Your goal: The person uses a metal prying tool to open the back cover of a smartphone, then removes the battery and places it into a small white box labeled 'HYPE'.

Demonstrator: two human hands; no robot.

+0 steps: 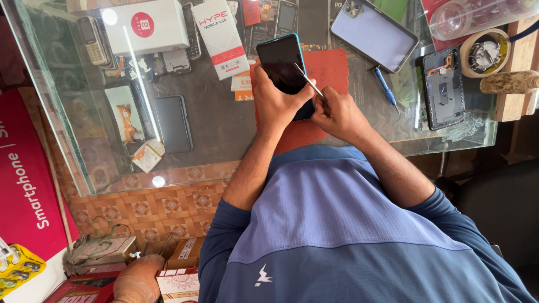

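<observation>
Both hands busy: L hand gripping 1 phone, R hand pinching 1 metal pick.

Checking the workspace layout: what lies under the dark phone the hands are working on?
A red mat on the glass counter lies under the dark phone. The left hand covers the phone's lower part; what lies there is hidden.

The left hand covers the lower part of the dark phone, and where the thin metal tool meets its edge cannot be told. At the glass counter's far edge, a clear jar is cut off.
</observation>
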